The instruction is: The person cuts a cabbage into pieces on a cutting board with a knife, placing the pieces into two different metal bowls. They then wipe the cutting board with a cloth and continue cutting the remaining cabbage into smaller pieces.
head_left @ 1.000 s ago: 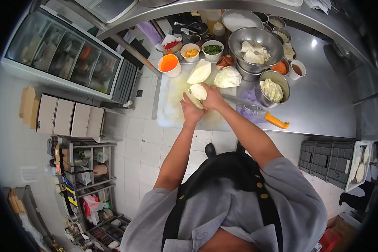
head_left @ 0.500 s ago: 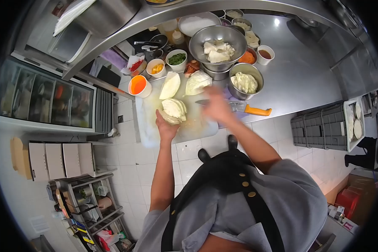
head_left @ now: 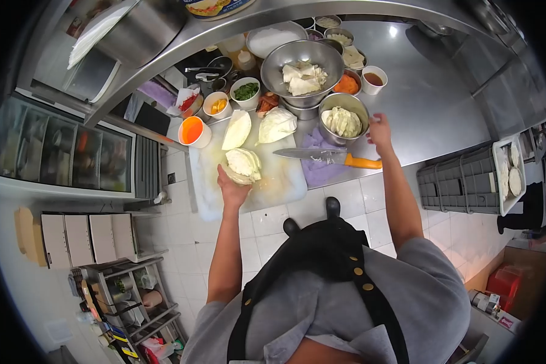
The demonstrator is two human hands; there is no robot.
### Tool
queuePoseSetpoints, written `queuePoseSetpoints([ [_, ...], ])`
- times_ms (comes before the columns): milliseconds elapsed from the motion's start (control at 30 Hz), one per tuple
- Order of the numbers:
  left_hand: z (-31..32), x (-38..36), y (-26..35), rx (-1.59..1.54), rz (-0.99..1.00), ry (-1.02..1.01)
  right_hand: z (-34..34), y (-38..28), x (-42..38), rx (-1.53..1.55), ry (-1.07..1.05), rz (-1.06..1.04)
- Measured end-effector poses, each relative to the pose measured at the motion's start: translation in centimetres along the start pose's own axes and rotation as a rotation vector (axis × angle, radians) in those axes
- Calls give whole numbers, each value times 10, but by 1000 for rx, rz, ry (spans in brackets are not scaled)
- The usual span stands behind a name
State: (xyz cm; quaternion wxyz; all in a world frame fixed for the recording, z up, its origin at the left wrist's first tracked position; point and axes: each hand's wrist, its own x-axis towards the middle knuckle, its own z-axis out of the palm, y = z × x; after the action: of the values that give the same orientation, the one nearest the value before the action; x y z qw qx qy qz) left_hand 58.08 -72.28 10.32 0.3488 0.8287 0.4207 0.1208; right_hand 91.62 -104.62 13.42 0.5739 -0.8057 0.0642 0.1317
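Observation:
My left hand (head_left: 234, 189) grips a cut cabbage piece (head_left: 243, 164) with sliced layers, low over the white cutting board (head_left: 276, 185). Two more cabbage wedges lie farther up the board: a narrow wedge (head_left: 236, 129) and a rounder wedge (head_left: 277, 125). Beside the right rim of a steel pot (head_left: 340, 137) is my right hand (head_left: 379, 131), fingers slightly bent and apart, nothing visible in them. Cut cabbage (head_left: 342, 121) fills that pot. A knife (head_left: 327, 157) with an orange handle rests across the board's edge and a purple cloth (head_left: 319, 173), bits of cabbage on its blade.
Behind the board stand a large steel bowl (head_left: 274, 71) of pale pieces, a cup of herbs (head_left: 246, 91), a cup of orange liquid (head_left: 192, 129) and a cup of brown sauce (head_left: 373, 79). A steel shelf edge (head_left: 309, 12) arches overhead. A grey crate (head_left: 452, 184) stands at right.
My right hand has moved right, from over the knife tip to beside the steel pot. My left hand keeps its hold on the cabbage piece. The whole view has shifted slightly.

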Motion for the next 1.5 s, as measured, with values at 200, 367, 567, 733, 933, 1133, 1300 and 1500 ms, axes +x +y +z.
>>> queuePoseSetpoints([
  [200, -1, 0, 4, -9, -20, -6, -12, 19, 32, -134, -1, -81],
  [367, 8, 5, -7, -32, 89, 3, -37, -1, -49, -322, 51, 15],
  [567, 3, -3, 5, 6, -30, 57, 119, -8, -145, -305, -499, -736],
  [733, 7, -4, 6, -17, 1, 79, 242, -20, -162, -596, -849, -817],
  [933, 5, 2, 4, -5, 94, 176, 283, -13, -165, -471, -990, -856],
  [1133, -1, 2, -7, -136, 296, 287, 303, -9, -172, 198, -1151, -606],
  [1300, 0, 14, -16, -96, 319, 173, 298, 3, -176, 163, -885, -719],
  [1500, -11, 2, 80, 50, 397, 160, 229, -45, -170, 245, -682, -789],
])
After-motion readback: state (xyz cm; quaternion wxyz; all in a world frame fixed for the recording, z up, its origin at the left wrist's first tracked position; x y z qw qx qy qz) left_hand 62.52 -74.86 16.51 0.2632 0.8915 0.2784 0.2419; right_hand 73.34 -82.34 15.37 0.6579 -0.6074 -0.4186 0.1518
